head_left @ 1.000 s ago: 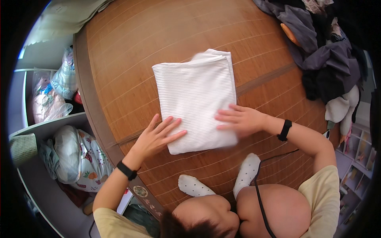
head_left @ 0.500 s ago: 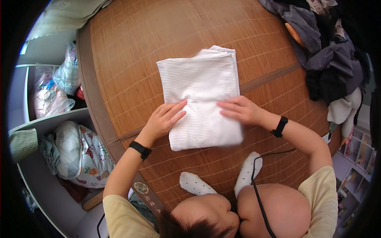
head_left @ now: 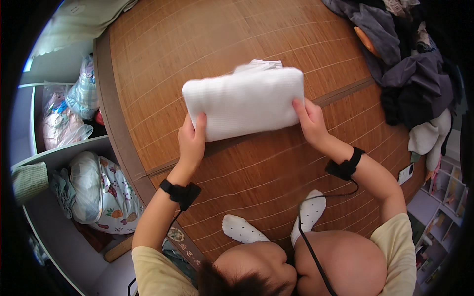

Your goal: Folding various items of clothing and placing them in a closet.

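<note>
A white, finely ribbed piece of cloth [head_left: 247,106], probably a garment, is folded into a wide flat bundle over the brown woven mat. A loose layer of it sticks out beyond the far edge. My left hand [head_left: 192,138] grips its near left corner, thumb on top and fingers hidden underneath. On the other side my right hand [head_left: 312,121] pinches the right edge in the same way. The bundle's near edge looks tilted up toward me. Each wrist wears a black band with a small box.
The brown mat [head_left: 237,29] spreads around the cloth. A heap of dark clothes [head_left: 419,84] lies at the far right, near a phone [head_left: 406,173]. Open compartments with bagged fabrics [head_left: 108,192] line the left side. A black cable [head_left: 316,261] crosses my knee; my socked feet [head_left: 244,229] rest in front.
The near half of the cloth has been folded away from me, making the bundle shorter. My hands have gone from lying on top to gripping its two sides.
</note>
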A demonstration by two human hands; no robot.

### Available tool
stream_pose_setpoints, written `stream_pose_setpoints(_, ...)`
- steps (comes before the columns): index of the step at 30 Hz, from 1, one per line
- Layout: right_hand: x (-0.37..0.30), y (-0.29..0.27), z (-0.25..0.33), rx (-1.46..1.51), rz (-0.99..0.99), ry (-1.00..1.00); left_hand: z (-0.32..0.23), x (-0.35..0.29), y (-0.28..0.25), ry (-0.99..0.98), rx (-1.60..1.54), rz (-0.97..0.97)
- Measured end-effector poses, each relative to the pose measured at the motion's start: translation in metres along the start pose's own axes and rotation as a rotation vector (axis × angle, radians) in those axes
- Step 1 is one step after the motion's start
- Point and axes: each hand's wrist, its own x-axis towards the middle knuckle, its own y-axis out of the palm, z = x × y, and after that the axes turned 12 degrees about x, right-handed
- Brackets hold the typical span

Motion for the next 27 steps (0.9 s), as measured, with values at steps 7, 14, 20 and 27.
stream_pose_setpoints(7,0.049,0.015,-0.003,-0.107,-0.3,-0.024,-0.004,0.006,0.018,-0.123,-0.09,-0.187)
stream_pose_setpoints(14,0.059,0.021,0.003,-0.398,-0.258,0.091,-0.008,-0.011,0.018,-0.232,-0.19,-0.155)
stream_pose_setpoints(20,0.043,0.021,0.02,-0.398,-0.335,-0.133,-0.038,-0.004,-0.004,-0.018,0.125,-0.476)
stream_pose_setpoints(27,0.051,0.067,0.058,-0.901,0.047,-0.682,-0.056,0.038,-0.013,0.51,0.891,-0.29)
